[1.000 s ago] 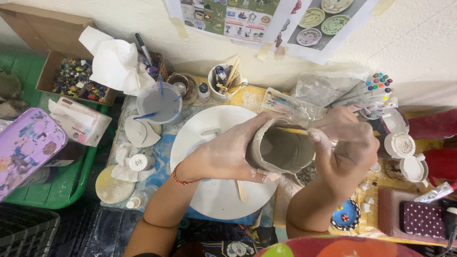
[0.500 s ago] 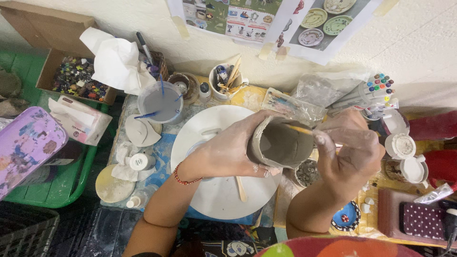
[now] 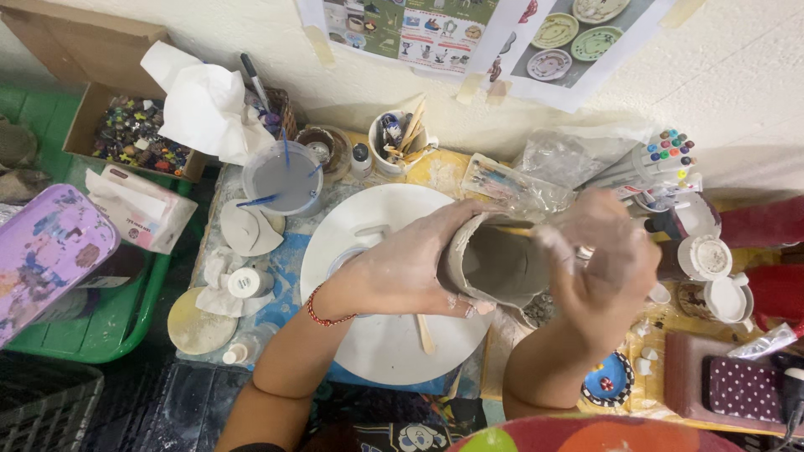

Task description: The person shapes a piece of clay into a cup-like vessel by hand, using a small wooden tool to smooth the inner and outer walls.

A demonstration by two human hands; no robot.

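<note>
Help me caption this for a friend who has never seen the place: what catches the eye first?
At centre, a left hand grips a grey clay cup over a white round board, while the right hand works at its rim. Left of them sits a tub of grey water, and a rack of coloured markers stands at upper right.
</note>
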